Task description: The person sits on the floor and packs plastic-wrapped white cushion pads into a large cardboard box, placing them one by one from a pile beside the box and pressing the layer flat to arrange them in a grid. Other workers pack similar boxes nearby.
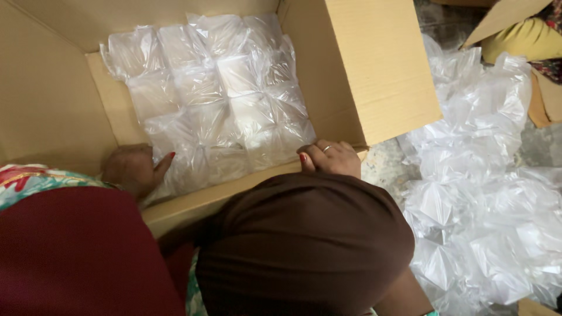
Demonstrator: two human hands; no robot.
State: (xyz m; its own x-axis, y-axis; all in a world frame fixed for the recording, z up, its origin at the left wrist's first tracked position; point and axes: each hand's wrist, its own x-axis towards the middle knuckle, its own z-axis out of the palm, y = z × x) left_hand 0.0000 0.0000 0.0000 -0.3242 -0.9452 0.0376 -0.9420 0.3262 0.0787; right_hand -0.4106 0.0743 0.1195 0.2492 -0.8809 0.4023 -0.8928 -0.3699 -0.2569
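Note:
A big cardboard box (374, 70) stands open below me, its floor lined with several clear plastic packs (222, 93) laid side by side. My left hand (133, 169) is inside the box at the near left corner. Its fingers are curled and its thumb touches the nearest pack. My right hand (331, 158), with a ring and red nails, is closed over the box's near wall (234, 190) at the right corner. A brown head covering (304, 246) and maroon cloth (82, 251) hide both arms.
A loose heap of more clear plastic packs (486, 193) lies on the floor right of the box. More cardboard (544, 99) and a yellow object (527, 38) sit at the top right. Bare speckled floor (383, 169) shows between box and heap.

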